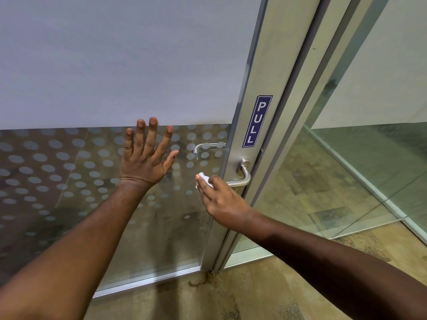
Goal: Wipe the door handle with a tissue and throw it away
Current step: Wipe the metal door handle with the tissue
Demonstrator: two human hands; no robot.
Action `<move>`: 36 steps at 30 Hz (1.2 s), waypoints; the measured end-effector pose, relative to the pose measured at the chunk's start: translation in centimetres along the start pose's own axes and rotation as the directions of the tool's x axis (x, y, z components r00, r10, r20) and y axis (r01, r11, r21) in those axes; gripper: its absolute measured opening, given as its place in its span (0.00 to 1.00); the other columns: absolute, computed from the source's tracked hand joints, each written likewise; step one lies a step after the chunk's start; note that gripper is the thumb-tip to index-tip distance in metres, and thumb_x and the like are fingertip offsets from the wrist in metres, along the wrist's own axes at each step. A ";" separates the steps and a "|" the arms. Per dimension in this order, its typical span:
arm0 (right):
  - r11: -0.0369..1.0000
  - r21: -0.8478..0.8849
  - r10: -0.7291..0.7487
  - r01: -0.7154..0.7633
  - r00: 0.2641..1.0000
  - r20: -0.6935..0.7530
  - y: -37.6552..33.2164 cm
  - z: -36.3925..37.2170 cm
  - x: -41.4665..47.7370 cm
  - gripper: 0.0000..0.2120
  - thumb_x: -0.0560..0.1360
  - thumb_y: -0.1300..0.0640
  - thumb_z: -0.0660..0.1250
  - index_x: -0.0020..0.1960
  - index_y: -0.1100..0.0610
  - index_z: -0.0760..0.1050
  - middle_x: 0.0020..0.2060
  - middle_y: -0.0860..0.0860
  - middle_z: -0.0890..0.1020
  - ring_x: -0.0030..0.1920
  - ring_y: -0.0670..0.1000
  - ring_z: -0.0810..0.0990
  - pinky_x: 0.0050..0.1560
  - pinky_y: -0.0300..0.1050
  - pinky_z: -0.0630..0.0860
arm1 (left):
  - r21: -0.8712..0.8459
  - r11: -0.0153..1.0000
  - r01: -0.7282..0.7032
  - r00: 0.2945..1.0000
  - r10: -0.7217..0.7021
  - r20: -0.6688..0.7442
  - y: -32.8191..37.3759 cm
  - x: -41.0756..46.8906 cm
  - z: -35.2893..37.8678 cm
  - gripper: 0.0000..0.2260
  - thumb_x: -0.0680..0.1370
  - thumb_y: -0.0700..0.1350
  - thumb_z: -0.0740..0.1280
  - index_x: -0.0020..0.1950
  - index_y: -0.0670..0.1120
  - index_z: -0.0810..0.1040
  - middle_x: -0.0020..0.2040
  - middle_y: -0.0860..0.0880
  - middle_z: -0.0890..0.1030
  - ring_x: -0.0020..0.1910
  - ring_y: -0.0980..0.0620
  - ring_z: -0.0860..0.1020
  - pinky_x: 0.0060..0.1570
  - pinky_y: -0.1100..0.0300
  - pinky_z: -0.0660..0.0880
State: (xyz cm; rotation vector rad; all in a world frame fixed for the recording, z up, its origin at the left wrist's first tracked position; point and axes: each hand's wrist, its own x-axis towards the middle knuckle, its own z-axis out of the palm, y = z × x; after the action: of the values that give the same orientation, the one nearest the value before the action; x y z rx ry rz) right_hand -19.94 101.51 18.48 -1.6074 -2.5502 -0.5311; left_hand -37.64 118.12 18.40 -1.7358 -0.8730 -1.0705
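A brushed-metal lever door handle point(244, 174) sticks out of the aluminium door stile below a blue PULL sticker point(257, 121). My right hand point(221, 199) is wrapped around the free end of the lever with a white tissue point(202, 177) under its fingers; only a small corner of the tissue shows above them. My left hand point(145, 155) lies flat on the frosted glass pane point(92, 77) to the left of the handle, fingers spread, holding nothing.
A second lever handle point(205, 147) shows through the glass on the door's far side. Dotted film covers the lower glass. A fixed glass panel point(346, 169) stands to the right of the frame. Brown speckled floor point(231, 296) lies below.
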 end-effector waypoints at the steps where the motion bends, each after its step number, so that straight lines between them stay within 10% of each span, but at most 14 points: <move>1: 1.000 -0.003 -0.009 0.009 1.000 0.024 0.2 0.0 -0.2 0.26 0.79 0.61 0.27 0.74 0.71 0.41 0.73 0.64 0.59 0.67 0.59 0.63 0.68 0.48 0.59 | 0.000 1.000 0.001 1.000 -0.001 0.002 0.0 0.0 0.0 0.33 0.77 0.60 0.61 0.77 0.47 0.56 0.79 0.41 0.42 0.77 0.41 0.42 0.76 0.46 0.42; 12: 0.973 -0.041 -0.229 0.226 0.953 -0.200 4.4 -0.3 -3.3 0.12 0.79 0.68 0.59 0.54 0.69 0.80 0.56 0.61 0.82 0.50 0.58 0.82 0.49 0.47 0.80 | 0.028 1.000 0.004 0.999 -0.005 0.039 -0.1 -0.1 0.0 0.33 0.77 0.60 0.62 0.77 0.47 0.56 0.79 0.42 0.40 0.77 0.42 0.40 0.76 0.46 0.41; 23: 0.997 0.044 -0.034 0.058 0.904 -0.426 5.9 2.1 -5.4 0.09 0.77 0.68 0.64 0.56 0.68 0.79 0.55 0.61 0.82 0.52 0.60 0.82 0.62 0.48 0.74 | 0.039 0.999 -0.018 0.999 0.016 0.027 0.3 0.1 -0.5 0.33 0.76 0.57 0.65 0.76 0.44 0.59 0.65 0.31 0.72 0.75 0.34 0.49 0.75 0.45 0.44; 27: 0.996 0.079 -0.003 0.041 0.904 -0.427 6.7 2.5 -6.2 0.10 0.76 0.68 0.65 0.56 0.68 0.79 0.57 0.61 0.82 0.54 0.60 0.81 0.60 0.50 0.76 | 0.074 0.997 -0.027 1.000 0.026 0.018 0.5 0.3 -0.8 0.34 0.75 0.56 0.66 0.75 0.43 0.60 0.63 0.30 0.74 0.65 0.30 0.65 0.75 0.45 0.44; 36: 0.995 0.096 0.014 0.031 0.900 -0.436 8.2 3.1 -6.9 0.11 0.78 0.67 0.62 0.56 0.67 0.80 0.57 0.61 0.82 0.52 0.59 0.82 0.58 0.48 0.77 | 0.031 1.000 0.001 0.998 -0.003 0.055 0.2 0.0 -0.4 0.35 0.75 0.57 0.64 0.77 0.45 0.55 0.74 0.32 0.56 0.77 0.41 0.41 0.75 0.45 0.43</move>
State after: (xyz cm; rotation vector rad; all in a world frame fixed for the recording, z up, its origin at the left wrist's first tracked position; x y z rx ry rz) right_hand -9.19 99.78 15.86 -1.2683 -2.2106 -0.6649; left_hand -37.59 117.71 18.40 -1.7460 -0.9214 -1.0096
